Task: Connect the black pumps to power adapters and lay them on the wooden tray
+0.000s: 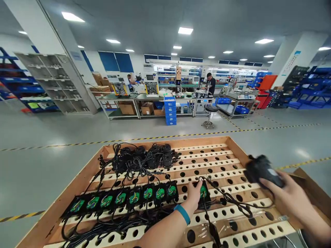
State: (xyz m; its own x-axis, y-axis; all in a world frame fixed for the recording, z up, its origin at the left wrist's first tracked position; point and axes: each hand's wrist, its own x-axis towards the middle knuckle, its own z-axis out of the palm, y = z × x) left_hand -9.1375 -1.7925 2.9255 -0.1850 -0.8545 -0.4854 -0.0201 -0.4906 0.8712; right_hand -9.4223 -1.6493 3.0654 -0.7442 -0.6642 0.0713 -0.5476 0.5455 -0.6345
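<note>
My left hand (194, 194), with a teal band at the wrist, is closed on the left edge of an open black housing (204, 193) with a green circuit board inside. A black cable (229, 198) runs from this housing toward the right. Above the right side of the wooden tray, my right hand (289, 189) grips a blurred black device (262, 170) with a pale label; its exact kind is unclear. Left of my left hand, several similar housings (134, 196) with green boards stand in a row. Their cables (116, 225) lie bunched in front.
The wooden tray (230, 146) has raised sides and perforated slats. Several black round units (144, 156) with tangled cables sit at its back left. Beyond are stacked blue bins (170, 112), a stool (209, 117), workbenches (139, 96) and a person in dark clothing (211, 84).
</note>
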